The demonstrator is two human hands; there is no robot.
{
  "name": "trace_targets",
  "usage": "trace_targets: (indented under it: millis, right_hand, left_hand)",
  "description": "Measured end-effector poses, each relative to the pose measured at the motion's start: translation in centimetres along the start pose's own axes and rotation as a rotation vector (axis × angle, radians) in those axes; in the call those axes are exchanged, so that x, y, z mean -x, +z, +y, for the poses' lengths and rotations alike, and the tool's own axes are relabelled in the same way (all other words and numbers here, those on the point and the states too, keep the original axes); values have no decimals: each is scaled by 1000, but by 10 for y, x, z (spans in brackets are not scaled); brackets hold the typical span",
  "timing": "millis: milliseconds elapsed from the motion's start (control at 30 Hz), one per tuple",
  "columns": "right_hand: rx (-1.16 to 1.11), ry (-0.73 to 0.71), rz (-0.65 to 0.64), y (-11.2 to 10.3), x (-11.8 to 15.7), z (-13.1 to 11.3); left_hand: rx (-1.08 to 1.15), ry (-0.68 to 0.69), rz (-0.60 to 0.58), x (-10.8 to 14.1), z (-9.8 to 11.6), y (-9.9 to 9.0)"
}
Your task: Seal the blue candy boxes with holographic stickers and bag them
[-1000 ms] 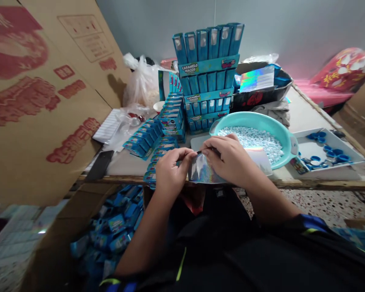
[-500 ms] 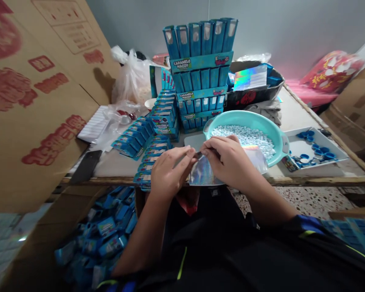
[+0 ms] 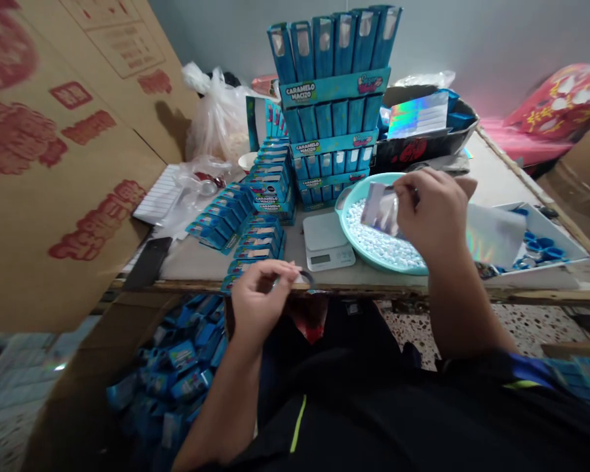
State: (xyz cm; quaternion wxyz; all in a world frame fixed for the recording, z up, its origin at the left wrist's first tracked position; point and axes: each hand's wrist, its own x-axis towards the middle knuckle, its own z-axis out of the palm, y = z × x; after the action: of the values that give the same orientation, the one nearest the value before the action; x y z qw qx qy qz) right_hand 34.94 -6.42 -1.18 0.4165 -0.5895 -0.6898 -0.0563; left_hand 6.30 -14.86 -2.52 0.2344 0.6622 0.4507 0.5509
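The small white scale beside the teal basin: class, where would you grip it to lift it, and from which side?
Probably grip the small white scale by its two side edges, coming from above at the near table edge: it lies flat and low, with the teal basin crowding its right.
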Motion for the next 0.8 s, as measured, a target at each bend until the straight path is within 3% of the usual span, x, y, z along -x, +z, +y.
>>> trace_targets:
  millis: [67,133,200,267,367,433,533,667,800]
  right_hand:
    - [82,-7,-133,14,-12,22]
    - [174,-7,-320,29,-17,31]
    - [240,-4,-426,40,-14,24]
    - [190,-29,-386,44,-7,2]
    - [-169,-131,-301,39,7,-49]
    - [-518,-161,-374,35,16,-83]
    - [-959,-96,-546,38,27,-123]
    - [-1244,-17,-533,52,36,-149]
    - [-1355,28,-505,52,38,-154]
  left_hand:
    - [51,-193,148,-9,0,-14]
    - [68,-275,216,-19,1,-26]
    - [57,-306,247,-25,3,-35]
    - [48,-322,256,-27,6,-39]
    - [92,-330,245,-27,11,-38]
    - [114,-324,249,-27,14,-37]
    - [99,-318,265,-26,20,-36]
    - [137,-336,253,-24,23,-43]
    - [200,-420,264,-23,9,-58]
